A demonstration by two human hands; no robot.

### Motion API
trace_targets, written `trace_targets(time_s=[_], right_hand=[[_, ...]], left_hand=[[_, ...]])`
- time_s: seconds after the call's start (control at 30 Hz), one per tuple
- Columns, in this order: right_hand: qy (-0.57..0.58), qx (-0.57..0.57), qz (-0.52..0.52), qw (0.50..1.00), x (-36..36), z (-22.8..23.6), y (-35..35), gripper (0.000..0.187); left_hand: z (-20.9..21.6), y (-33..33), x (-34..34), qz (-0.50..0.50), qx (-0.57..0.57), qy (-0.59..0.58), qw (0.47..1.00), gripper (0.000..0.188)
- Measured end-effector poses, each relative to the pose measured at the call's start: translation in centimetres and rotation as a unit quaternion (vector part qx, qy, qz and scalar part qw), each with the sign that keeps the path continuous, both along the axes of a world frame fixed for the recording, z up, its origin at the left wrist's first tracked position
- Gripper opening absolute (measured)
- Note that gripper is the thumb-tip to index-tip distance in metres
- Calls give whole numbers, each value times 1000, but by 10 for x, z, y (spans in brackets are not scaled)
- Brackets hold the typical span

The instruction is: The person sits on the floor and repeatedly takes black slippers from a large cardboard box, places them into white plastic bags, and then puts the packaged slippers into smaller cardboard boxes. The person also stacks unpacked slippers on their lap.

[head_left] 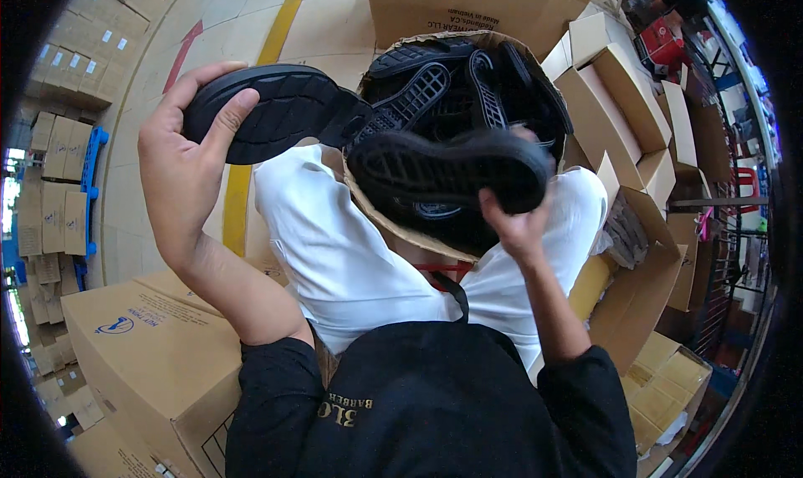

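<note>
My left hand (188,127) grips a black shoe sole (276,110) by its wide end, thumb on the treaded face and fingers around the edge. The narrow end of that sole points toward the carton between my knees. In my right hand (523,219) is another black shoe sole (435,164), slightly blurred, held by one end with the thumb at its near edge. It hangs over the open carton (393,223), which is filled with several loose black soles (422,93) lying at various angles. The held soles partly hide those underneath.
A closed cardboard box (159,344) stands by my left elbow. Open cartons (619,102) crowd the right side, and a large box (477,10) stands behind the soles. Stacked boxes (63,185) line the far left, past a yellow floor stripe (280,26).
</note>
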State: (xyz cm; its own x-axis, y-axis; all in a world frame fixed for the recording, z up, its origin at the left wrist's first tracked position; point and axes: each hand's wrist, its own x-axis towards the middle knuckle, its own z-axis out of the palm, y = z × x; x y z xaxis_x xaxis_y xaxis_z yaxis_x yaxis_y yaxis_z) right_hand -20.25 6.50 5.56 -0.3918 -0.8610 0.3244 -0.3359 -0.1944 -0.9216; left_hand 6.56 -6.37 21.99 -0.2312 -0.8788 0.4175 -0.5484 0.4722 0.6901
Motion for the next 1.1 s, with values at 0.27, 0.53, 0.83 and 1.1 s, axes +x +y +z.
trace_targets(time_s=[0.27, 0.53, 0.83, 1.1], right_hand=[[252, 266, 78, 927, 0, -15, 30, 75], [480, 363, 52, 797, 55, -82, 11, 84], [374, 289, 116, 874, 54, -139, 3, 59], [238, 144, 109, 954, 34, -94, 3, 54]], left_hand=[[-5, 4, 8, 14, -3, -32, 999, 23], [-1, -1, -6, -22, -35, -44, 998, 22], [-2, 1, -24, -38, 0, -42, 998, 26], [-40, -11, -33, -22, 15, 102, 994, 24]])
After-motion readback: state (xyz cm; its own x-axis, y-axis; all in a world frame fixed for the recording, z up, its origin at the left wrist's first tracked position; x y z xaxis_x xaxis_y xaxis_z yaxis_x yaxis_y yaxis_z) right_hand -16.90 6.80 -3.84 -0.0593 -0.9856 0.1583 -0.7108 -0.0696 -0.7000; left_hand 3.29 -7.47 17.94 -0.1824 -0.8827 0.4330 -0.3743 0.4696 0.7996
